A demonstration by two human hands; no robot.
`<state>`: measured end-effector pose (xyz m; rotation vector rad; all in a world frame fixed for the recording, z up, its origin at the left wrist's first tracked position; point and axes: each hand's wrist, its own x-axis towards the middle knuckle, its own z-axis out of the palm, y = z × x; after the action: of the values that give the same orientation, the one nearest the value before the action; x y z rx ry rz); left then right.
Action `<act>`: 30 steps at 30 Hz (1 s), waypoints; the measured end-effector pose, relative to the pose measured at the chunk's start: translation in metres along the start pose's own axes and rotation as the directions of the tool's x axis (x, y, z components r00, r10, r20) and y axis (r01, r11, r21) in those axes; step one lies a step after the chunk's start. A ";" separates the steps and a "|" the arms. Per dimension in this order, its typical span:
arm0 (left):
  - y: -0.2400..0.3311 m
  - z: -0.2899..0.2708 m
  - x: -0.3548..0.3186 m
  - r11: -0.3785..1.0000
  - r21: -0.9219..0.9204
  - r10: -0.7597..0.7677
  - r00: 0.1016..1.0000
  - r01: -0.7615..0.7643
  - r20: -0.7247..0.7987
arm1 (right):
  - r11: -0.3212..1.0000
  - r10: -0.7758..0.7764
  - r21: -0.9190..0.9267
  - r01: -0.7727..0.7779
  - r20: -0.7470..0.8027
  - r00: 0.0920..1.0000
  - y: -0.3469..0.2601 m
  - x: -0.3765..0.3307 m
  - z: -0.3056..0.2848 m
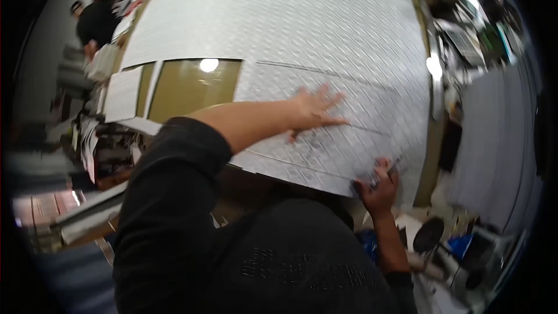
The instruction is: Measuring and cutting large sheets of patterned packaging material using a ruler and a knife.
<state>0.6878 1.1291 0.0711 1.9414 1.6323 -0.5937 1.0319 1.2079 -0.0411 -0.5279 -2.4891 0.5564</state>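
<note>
A large silvery-white sheet (325, 29) with a slanted ripple texture covers most of the worktable. Long dark straight lines run across its near part; whether they are cuts or drawn marks I cannot tell. My left hand (314, 107) lies over the sheet between these lines, fingers spread, holding nothing. Near the sheet's front right edge, my right hand (381, 189) is closed with fingers bent around a slim greyish tool (397, 161), whose kind is blurred.
Rectangular gaps in the sheet at left bare the olive-brown tabletop (195, 90). A white panel piece (123, 94) lies at the left edge. Beyond, a person in dark clothes (99, 23) stands far left. Cluttered shelves (465, 35) and a grey covered surface (494, 139) line the right side.
</note>
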 end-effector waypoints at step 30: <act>0.006 0.003 0.007 0.987 0.157 -0.041 0.999 0.043 -0.017 | 0.475 0.857 0.500 -0.724 -0.075 0.510 -0.085 -0.030 -0.047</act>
<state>0.6944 1.1316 0.0650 2.0303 1.6834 -0.7472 1.0604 1.1354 0.0242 -1.5136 -1.5823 1.2067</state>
